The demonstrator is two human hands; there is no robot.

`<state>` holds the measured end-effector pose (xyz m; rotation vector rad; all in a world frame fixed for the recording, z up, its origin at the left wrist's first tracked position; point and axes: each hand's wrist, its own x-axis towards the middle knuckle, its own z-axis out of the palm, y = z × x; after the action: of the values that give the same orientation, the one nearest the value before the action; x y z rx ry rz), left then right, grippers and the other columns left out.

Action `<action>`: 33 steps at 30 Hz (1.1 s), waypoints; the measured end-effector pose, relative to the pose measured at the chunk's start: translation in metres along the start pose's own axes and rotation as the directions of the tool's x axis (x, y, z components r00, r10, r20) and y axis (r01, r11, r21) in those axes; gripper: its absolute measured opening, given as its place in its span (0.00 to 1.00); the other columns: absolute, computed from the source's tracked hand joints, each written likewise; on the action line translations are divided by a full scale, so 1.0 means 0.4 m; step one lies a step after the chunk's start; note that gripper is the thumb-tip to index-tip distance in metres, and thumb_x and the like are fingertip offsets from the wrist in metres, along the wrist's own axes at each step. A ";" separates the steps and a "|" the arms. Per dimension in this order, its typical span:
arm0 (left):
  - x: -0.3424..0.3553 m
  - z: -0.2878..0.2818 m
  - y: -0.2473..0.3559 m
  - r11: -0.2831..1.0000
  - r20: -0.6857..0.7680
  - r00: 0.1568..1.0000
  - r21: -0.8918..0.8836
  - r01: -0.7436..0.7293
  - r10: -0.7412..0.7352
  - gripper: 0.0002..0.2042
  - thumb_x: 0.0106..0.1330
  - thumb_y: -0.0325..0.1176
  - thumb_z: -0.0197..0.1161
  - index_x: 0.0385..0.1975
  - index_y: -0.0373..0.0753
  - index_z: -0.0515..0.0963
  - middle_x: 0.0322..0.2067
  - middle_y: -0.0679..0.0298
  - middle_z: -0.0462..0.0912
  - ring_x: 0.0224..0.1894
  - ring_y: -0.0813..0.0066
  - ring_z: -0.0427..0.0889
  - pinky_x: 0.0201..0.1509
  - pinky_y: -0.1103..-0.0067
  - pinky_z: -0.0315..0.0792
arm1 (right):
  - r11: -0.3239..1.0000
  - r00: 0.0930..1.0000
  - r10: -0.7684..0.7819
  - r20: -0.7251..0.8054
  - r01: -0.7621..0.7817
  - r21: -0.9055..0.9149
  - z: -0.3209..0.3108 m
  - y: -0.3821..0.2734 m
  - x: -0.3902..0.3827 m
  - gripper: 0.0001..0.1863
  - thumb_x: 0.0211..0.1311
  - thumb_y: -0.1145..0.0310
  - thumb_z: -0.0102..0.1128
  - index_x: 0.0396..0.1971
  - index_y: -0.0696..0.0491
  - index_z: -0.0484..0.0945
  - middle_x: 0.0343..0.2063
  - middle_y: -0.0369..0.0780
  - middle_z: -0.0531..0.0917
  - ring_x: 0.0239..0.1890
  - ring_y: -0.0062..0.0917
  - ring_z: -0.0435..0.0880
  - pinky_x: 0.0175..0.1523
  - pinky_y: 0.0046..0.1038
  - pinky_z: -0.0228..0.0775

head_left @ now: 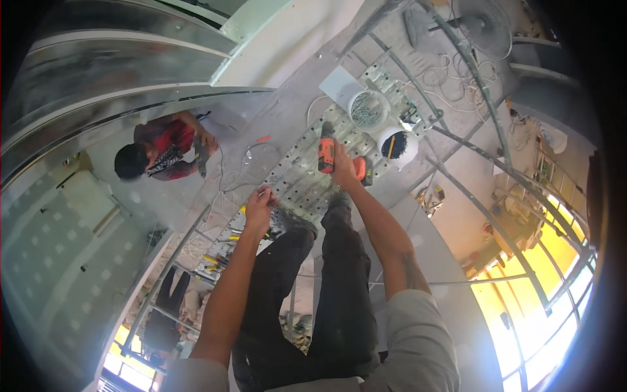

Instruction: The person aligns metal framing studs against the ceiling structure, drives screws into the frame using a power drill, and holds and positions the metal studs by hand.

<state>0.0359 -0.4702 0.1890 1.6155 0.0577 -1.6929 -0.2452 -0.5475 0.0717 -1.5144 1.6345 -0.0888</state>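
Up on the scaffold, and the big piece is the perforated metal platform (298,171), slanting between its lower-left end and its upper-right end, with scaffold tubes (471,171) crossing beyond its lower-right long edge. Off the upper-left long edge, there's a co-worker (171,145) in a dark cap and red-and-black top, a power tool (201,158) in hand! Past the upper-right end, a round fan (484,27) by loops of pale cable (450,77).

Toward that same end sit two white buckets: the screw bucket (369,110), loaded with loose metal fasteners, and just beside it, at the lower-right long edge, the dark-filled bucket (408,151), a yellow stick across its mouth.

Now the orange-and-black cordless drill (326,157), seen over the platform's middle, chuck toward the upper-left long edge, battery nearest the lower-right one. The right grip (344,168) has it, fingers closed firmly round the handle! Over by the upper-left long edge, the left grip (259,208) is narrow, fingertips drawn together; whether anything small is pinched there, I can't tell. Nearby, toward the lower-left end, yellow-handled tools (211,265) lie bunched.
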 end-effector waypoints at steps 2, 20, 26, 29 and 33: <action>-0.033 0.061 0.012 0.999 0.042 0.999 -0.026 -0.019 0.020 0.06 0.74 0.32 0.61 0.45 0.40 0.74 0.35 0.68 0.77 0.37 0.79 0.78 0.51 0.77 0.77 | 0.978 0.984 -0.164 -0.069 0.172 0.121 -0.082 0.017 -0.066 0.49 0.52 0.74 0.68 0.73 0.58 0.51 0.60 0.52 0.70 0.61 0.50 0.74 0.62 0.43 0.70; -0.973 0.535 0.738 0.954 0.369 0.896 -0.256 -0.158 0.247 0.04 0.74 0.31 0.60 0.44 0.43 0.78 0.41 0.68 0.82 0.47 0.75 0.81 0.58 0.72 0.74 | 0.774 0.986 -0.166 0.012 0.123 0.621 -1.117 -0.937 -0.966 0.14 0.59 0.67 0.74 0.44 0.53 0.84 0.36 0.33 0.87 0.36 0.17 0.84 0.42 0.25 0.77; -1.236 0.623 0.878 0.894 0.398 0.822 -0.358 -0.269 0.407 0.04 0.74 0.31 0.60 0.42 0.42 0.79 0.39 0.69 0.81 0.44 0.77 0.80 0.57 0.73 0.74 | 0.707 0.942 -0.335 -0.030 0.272 0.652 -1.245 -1.020 -1.051 0.13 0.61 0.70 0.72 0.45 0.53 0.83 0.36 0.31 0.86 0.35 0.14 0.82 0.40 0.21 0.75; -1.297 0.621 0.919 0.869 0.438 0.769 -0.391 -0.304 0.466 0.04 0.74 0.32 0.60 0.41 0.41 0.80 0.39 0.69 0.82 0.44 0.78 0.80 0.56 0.74 0.75 | 0.704 0.936 -0.345 -0.062 0.302 0.642 -1.306 -1.095 -1.070 0.10 0.58 0.72 0.73 0.39 0.57 0.86 0.34 0.37 0.89 0.37 0.21 0.87 0.46 0.26 0.78; -1.390 0.608 0.959 0.836 0.413 0.759 -0.453 -0.309 0.504 0.05 0.74 0.32 0.60 0.41 0.40 0.81 0.39 0.68 0.82 0.44 0.78 0.80 0.56 0.75 0.76 | 0.675 0.900 -0.437 -0.007 0.333 0.658 -1.326 -1.106 -1.067 0.10 0.59 0.73 0.73 0.40 0.56 0.86 0.35 0.37 0.89 0.36 0.20 0.87 0.45 0.26 0.79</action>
<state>-0.0177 -0.5920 0.8945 0.7799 -0.2354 -1.5882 -0.2903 -0.5636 0.8821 -1.2402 0.9669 -0.6924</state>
